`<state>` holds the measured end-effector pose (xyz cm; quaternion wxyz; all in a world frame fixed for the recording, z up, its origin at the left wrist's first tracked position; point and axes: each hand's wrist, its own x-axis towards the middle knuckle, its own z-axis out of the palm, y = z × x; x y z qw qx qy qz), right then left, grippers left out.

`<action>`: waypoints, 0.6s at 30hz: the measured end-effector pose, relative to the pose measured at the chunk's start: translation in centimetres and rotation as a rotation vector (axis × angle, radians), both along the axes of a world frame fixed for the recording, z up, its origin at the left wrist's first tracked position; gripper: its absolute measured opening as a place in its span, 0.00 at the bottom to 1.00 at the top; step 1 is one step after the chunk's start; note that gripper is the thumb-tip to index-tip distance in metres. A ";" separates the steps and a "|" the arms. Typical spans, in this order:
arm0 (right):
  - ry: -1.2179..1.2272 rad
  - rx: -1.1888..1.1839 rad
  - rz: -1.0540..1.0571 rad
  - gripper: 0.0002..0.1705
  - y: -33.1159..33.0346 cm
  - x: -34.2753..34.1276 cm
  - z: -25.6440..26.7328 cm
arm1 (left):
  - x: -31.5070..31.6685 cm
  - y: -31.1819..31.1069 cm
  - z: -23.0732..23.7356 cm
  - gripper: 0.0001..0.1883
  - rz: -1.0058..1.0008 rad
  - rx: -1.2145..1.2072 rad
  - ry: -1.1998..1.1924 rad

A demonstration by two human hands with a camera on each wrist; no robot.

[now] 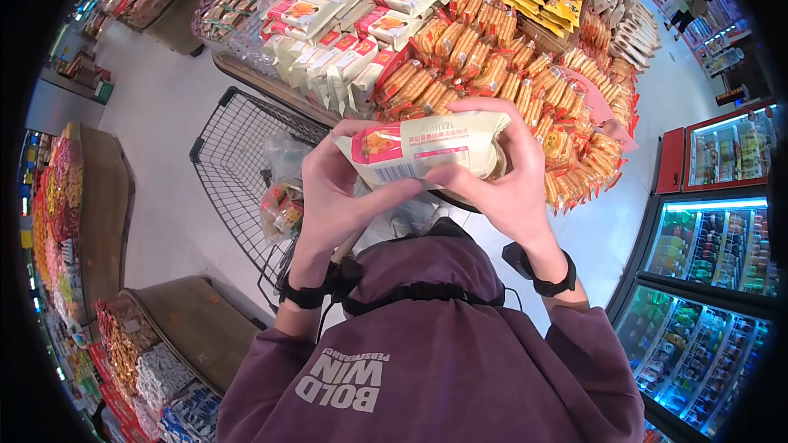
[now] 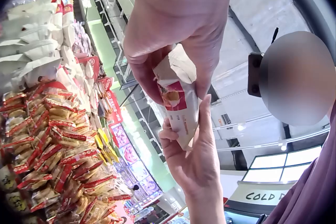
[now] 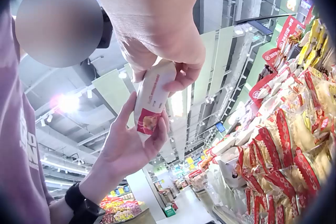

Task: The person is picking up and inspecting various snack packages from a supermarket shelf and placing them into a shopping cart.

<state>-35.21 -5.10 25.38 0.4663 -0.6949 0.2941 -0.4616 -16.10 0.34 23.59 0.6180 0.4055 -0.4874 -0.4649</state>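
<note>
A cream and pink food package [image 1: 427, 148] is held up in front of the chest, its barcode and printed side facing the head camera. The left hand [image 1: 332, 189] grips its left end, thumb along the lower edge. At the other end the right hand [image 1: 513, 184] holds it between thumb and fingers. The left wrist view shows the package [image 2: 178, 95] pinched between the left hand [image 2: 181, 19] above and the right hand [image 2: 197, 166] below. From the right wrist, the package [image 3: 154, 95] spans the right hand [image 3: 157, 24] and the left hand [image 3: 126, 150].
Beyond the hands, a display holds similar pink and cream packages [image 1: 328, 0] and red-edged wrapped snacks [image 1: 492, 74]. A wire shopping cart [image 1: 238, 148] with bagged goods [image 1: 283, 209] stands at the left. Lit drink coolers [image 1: 698, 336] are at the right, other goods displays [image 1: 103, 221] at the far left.
</note>
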 end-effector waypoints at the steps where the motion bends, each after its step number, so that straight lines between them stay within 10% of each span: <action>1: 0.004 -0.005 0.001 0.31 0.0 0.0 0.1 | 0.1 0.0 0.0 0.25 -0.002 0.004 -0.006; 18: -0.020 0.107 0.143 0.26 -0.4 -0.4 -0.4 | 1.0 -0.2 -0.1 0.21 0.029 -0.052 -0.152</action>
